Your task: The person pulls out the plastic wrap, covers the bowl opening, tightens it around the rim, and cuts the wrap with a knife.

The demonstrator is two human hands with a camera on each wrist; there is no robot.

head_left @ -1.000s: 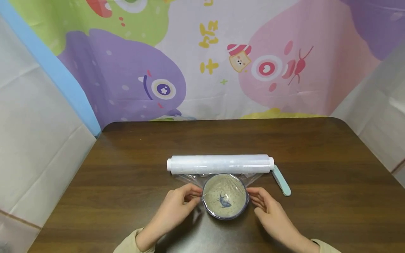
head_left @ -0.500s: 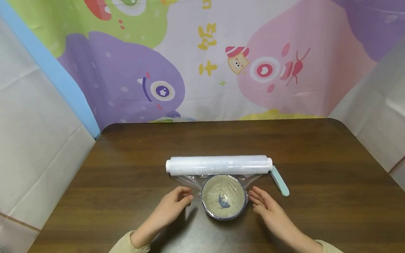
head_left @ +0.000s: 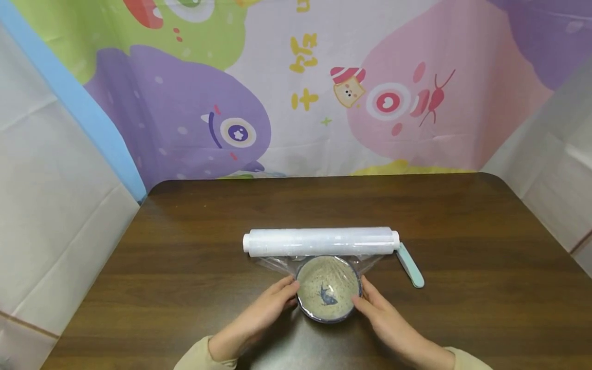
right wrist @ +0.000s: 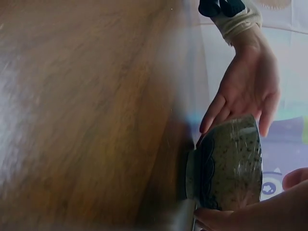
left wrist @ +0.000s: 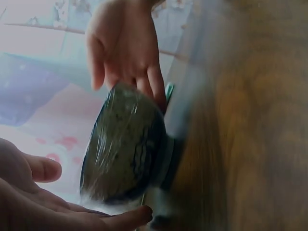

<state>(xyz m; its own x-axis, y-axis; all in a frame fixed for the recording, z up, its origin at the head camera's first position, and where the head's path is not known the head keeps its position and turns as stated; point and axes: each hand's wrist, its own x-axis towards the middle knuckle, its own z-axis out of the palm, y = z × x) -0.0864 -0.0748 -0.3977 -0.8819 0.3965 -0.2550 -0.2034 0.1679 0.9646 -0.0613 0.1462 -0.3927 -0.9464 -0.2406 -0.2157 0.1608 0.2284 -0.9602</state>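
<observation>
A speckled bowl with a blue rim and a blue fish inside stands upright on the table, under clear cling film that runs back to its roll. My left hand touches the bowl's left side, thumb tip at the rim and fingers lower down. On the right side my right hand does the same, its thumb overlapping the rim. Both hands have fairly straight fingers; in the left wrist view the right palm faces the bowl. Film wrinkles show on the bowl's wall in the right wrist view.
The cling film roll lies crosswise just behind the bowl. A slim mint-green tool rests at the roll's right end. Beyond the dark wooden table hangs a cartoon-printed cloth.
Both hands drew slightly away from the bowl, the left more, and have come back in. Their thumbs are now at the rim. Bowl and roll stay in place.
</observation>
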